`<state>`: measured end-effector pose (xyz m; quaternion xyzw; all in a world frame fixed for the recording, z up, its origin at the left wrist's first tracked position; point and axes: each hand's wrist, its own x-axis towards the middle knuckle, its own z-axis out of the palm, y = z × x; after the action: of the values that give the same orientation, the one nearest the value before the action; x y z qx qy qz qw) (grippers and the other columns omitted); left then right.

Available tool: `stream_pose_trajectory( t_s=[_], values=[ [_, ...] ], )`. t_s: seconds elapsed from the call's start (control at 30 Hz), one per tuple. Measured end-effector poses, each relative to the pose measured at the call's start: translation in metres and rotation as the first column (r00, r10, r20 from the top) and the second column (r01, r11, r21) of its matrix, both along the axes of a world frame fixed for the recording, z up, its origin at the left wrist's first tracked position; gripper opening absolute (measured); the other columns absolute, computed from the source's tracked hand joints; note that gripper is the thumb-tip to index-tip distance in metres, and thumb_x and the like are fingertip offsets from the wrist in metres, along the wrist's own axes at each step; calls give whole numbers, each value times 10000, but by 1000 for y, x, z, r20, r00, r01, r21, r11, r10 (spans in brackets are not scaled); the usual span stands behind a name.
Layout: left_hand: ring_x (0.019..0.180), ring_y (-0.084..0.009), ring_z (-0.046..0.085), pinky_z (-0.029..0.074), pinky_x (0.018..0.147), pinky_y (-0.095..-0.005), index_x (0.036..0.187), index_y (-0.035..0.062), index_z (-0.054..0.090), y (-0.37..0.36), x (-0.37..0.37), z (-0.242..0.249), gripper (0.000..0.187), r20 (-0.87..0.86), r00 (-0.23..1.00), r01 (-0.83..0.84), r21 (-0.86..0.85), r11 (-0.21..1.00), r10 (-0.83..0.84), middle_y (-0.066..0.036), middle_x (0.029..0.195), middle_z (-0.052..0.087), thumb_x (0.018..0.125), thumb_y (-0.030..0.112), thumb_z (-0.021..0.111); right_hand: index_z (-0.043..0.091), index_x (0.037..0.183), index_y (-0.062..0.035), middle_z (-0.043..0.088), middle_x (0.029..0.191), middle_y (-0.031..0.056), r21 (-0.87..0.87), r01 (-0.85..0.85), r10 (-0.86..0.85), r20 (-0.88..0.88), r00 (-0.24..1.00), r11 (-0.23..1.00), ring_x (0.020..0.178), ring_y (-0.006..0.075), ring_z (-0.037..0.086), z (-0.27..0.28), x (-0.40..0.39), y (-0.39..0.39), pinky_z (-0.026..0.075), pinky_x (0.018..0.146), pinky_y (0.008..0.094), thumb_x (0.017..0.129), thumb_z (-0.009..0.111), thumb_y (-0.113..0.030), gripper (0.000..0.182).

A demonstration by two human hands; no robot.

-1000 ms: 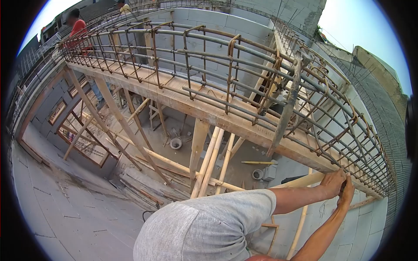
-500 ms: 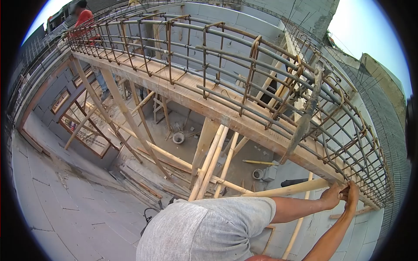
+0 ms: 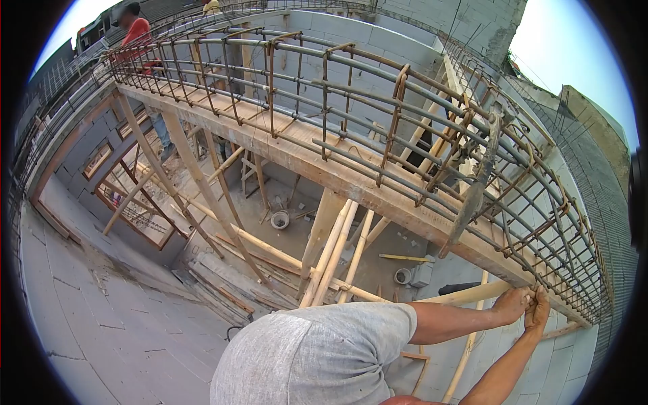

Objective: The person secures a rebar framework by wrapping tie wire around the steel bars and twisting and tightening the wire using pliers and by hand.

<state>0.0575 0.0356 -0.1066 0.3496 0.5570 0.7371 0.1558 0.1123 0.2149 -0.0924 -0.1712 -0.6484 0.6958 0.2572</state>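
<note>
My left hand (image 3: 511,307) is closed at the lower edge of the wooden formwork board (image 3: 418,216), near its right end. Beside it, my right hand (image 3: 538,310) has its fingers bent and pressed together, with the fingertips close to those of the left. Whatever is between them is too small and hidden to name. Just above both hands lies the rebar cage (image 3: 324,88), long bars with tied stirrups, resting along the board. A worn, dirty long-handled tool (image 3: 472,185) hangs over the bars. Under the left hand, a pale wooden pole (image 3: 466,295) meets the board.
Slanting timber and bamboo props (image 3: 331,253) stand under the board. On the floor below are a bucket (image 3: 279,219), a second bucket (image 3: 402,276) and grey blocks (image 3: 422,274). A block wall (image 3: 101,310) lies at the left. A person in red (image 3: 137,32) is at the far left.
The view has shifted slightly. My right hand has turned and dropped a little, its fingers lower at the board's edge. My left hand stays nearly in place. The person in red has shifted slightly.
</note>
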Motion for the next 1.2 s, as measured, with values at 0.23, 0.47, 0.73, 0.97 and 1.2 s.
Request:
stream_pose_trajectory(
  t_s=[0.23, 0.47, 0.73, 0.97, 1.2],
  values=[
    [937, -439, 620, 466, 862, -503, 891, -18, 661, 10, 2, 5, 206, -14, 997, -76, -43, 996, 75, -276, 915, 653, 872, 111, 501, 603, 1085, -37, 663, 954, 56, -95, 118, -139, -263, 955, 989, 806, 152, 631, -79, -16, 55, 510, 723, 285, 996, 524, -216, 214],
    [960, -424, 606, 469, 847, -474, 921, -32, 615, 30, 0, 16, 206, 47, 999, 2, -53, 999, 0, -276, 953, 637, 859, 129, 503, 615, 1069, 51, 681, 951, 153, 511, 518, -517, -158, 841, 687, 805, 243, 649, -52, -18, 2, 507, 733, 358, 921, 591, -259, 344],
    [972, -445, 581, 435, 877, -485, 967, -33, 603, 53, 3, 31, 243, 81, 991, 110, -109, 988, -102, -291, 998, 610, 832, 145, 507, 630, 996, 97, 683, 910, 217, 479, 732, -842, 28, 539, 485, 793, 309, 654, 29, -44, -141, 507, 748, 400, 847, 621, -309, 432],
    [913, -414, 602, 444, 865, -450, 954, -38, 621, 54, 11, 24, 243, 72, 991, 123, -97, 988, -116, -270, 914, 613, 829, 128, 495, 657, 926, 107, 678, 831, 235, 349, 834, -903, 108, 416, 427, 746, 337, 650, 64, -42, -182, 510, 730, 409, 806, 632, -361, 484],
    [826, -364, 638, 469, 837, -398, 921, -45, 650, 35, 21, 13, 241, -3, 994, 113, -71, 991, -114, -237, 782, 626, 834, 100, 478, 687, 978, 47, 650, 719, 118, 346, 768, -762, -186, 620, 540, 635, 233, 598, -4, -28, -140, 491, 647, 302, 863, 591, -359, 433]
  ],
)
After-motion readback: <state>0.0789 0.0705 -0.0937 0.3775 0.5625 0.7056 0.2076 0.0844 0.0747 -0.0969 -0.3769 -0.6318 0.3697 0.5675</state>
